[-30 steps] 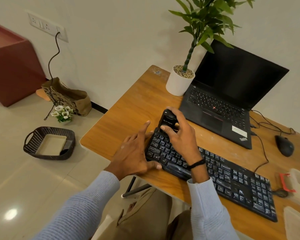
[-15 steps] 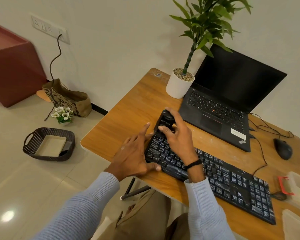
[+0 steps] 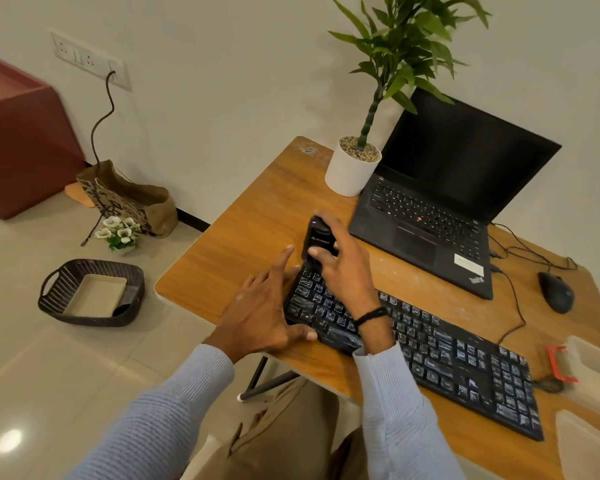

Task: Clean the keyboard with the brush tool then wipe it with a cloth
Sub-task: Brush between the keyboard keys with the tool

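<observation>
Right hand (image 3: 343, 271) fingers curled round brush tool (image 3: 318, 239) at keyboard (image 3: 447, 355) far-left corner. Left hand (image 3: 260, 313) fingers spread flat, bracing left end.

Likely risks:
- If brace lifts, keyboard skids on surface (image 3: 250, 237).
- Sweep flicks dust onto laptop (image 3: 430, 220) nearby.

1 kbd (image 3: 447, 358), 1 laptop (image 3: 430, 230), 1 mouse (image 3: 556, 292), 1 brush tool (image 3: 321, 237), 1 plant (image 3: 352, 171) (floor: 1 basket (image 3: 84, 318)).

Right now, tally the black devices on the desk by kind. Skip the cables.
keyboard: 1
laptop: 1
mouse: 1
brush tool, gripped by the right hand: 1
Total: 4
</observation>
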